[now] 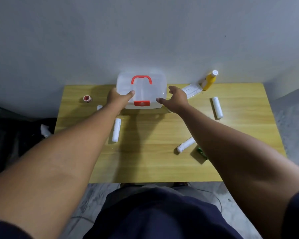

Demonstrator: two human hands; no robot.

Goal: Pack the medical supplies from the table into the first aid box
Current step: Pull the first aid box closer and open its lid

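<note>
A translucent first aid box (155, 87) with a red handle and a red front latch stands closed at the table's far middle. My left hand (118, 99) grips its left side, thumb on the lid. My right hand (177, 99) hovers open just off its right side, fingers spread. White bandage rolls lie on the table: one (116, 129) left of centre, one (217, 107) at the right, one (186, 144) near my right forearm. A red-and-white tape roll (87, 98) sits at the far left. A yellow bottle (209, 80) stands at the back right beside a white packet (192, 89).
The wooden table (154, 161) stands against a grey wall. A small white item (99, 107) peeks out beside my left wrist. A green packet (202, 153) lies partly under my right forearm. Cables run on the floor to the right.
</note>
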